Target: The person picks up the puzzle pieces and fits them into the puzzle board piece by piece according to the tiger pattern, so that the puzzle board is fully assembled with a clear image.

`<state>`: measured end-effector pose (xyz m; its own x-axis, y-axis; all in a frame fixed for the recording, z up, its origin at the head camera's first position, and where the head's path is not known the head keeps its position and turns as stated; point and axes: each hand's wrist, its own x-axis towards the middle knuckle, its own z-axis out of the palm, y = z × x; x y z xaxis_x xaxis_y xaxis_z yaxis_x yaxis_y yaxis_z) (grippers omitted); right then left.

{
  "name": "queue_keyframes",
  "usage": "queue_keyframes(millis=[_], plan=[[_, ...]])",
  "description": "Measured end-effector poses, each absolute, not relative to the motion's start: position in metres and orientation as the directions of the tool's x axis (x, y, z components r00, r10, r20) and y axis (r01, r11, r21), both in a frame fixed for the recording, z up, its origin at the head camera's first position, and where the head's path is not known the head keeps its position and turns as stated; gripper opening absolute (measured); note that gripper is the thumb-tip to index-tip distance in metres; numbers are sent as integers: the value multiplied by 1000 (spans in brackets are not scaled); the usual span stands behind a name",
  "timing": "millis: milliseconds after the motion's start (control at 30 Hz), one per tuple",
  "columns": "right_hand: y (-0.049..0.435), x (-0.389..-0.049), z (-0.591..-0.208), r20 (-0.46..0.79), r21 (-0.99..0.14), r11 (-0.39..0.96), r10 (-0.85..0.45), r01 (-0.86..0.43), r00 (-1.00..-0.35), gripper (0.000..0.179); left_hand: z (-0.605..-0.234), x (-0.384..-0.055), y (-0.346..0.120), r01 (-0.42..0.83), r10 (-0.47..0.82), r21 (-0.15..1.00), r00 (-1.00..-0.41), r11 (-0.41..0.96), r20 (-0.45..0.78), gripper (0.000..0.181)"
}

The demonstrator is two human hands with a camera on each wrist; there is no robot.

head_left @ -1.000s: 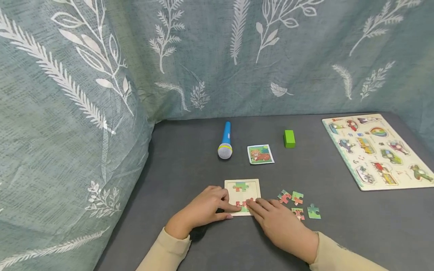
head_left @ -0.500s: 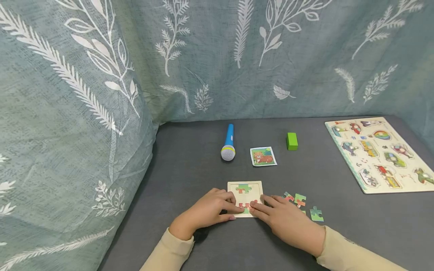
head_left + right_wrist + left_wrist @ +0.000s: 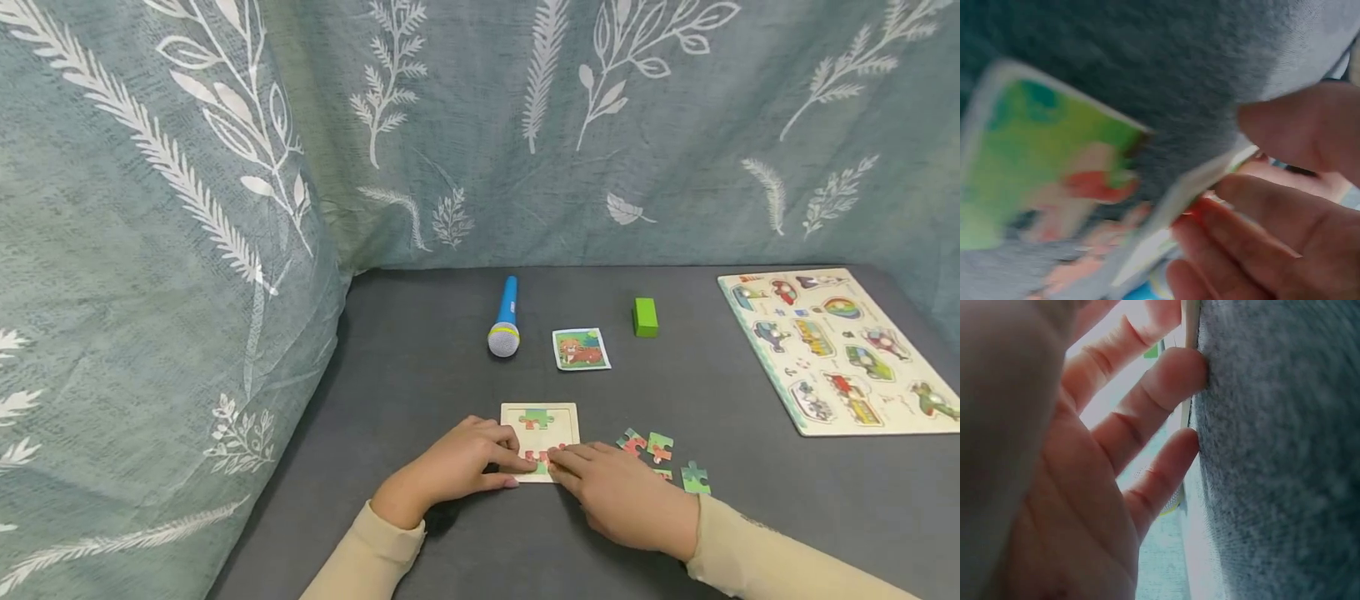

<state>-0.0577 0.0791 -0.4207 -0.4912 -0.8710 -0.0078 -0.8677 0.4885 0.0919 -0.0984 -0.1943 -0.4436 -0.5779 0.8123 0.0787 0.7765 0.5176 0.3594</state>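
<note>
A small square wooden puzzle tray (image 3: 540, 407) lies in front of the person, with one green and red jigsaw piece (image 3: 536, 419) near its far edge. More red and green pieces (image 3: 542, 468) line its near side. My left hand (image 3: 472, 457) rests at the tray's left, index fingertip pressing on a near-side piece and thumb by the front edge. From the right, my right hand (image 3: 626, 500) touches the near right corner with its fingertips, partly hiding the pieces there. In the right wrist view its thumb stands apart from the fingers, beside the tray (image 3: 1175, 197).
Several loose jigsaw pieces (image 3: 660, 447) lie right of the tray, partly behind the right hand. Farther back are a blue toy microphone (image 3: 506, 312), a tiger picture card (image 3: 581, 348) and a green block (image 3: 646, 317). A large picture puzzle board (image 3: 847, 350) lies at the right.
My right hand's fingers have drawn closer together at the tray's near right corner, and the hand has shifted slightly down. The left hand keeps its place on the tray. The head view has shifted slightly.
</note>
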Motion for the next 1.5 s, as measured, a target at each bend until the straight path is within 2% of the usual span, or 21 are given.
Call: queue_keyframes(millis=[100,200,333,467,700,867,1000,1167,1333,1500], plan=[[76,-58,-422,-3,20,484,-875,-875,-484,51,-441,-97,-200,774,821,386,-566,503,66,30],[71,-58,-424,18,11,490,-872,-872,-490,51,-437,-99,-205,762,824,424,-564,490,61,28],[64,-58,-426,76,45,554,-832,-832,-550,50,-431,-105,-210,756,812,425,-579,498,78,27],[59,-54,-429,129,95,618,-785,-780,-606,48,-431,-111,-213,764,815,436,-569,474,110,27],[65,-55,-425,138,-11,688,-718,-726,-682,46,-436,-114,-210,770,823,468,-550,434,141,29],[71,-54,-428,132,-57,678,-722,-733,-679,49,-436,-117,-204,759,827,481,-551,440,113,31],[72,-52,-431,125,-97,668,-728,-738,-674,53,-435,-115,-203,773,841,469,-530,426,109,31],[76,-48,-433,118,-93,686,-712,-721,-692,54,-436,-113,-200,779,849,460,-520,426,95,32],[76,-45,-433,132,-72,688,-711,-722,-691,48,-439,-107,-200,769,844,449,-534,456,57,33],[84,-45,-427,156,-112,688,-700,-717,-697,35,-443,-102,-199,760,832,438,-553,481,45,34]])
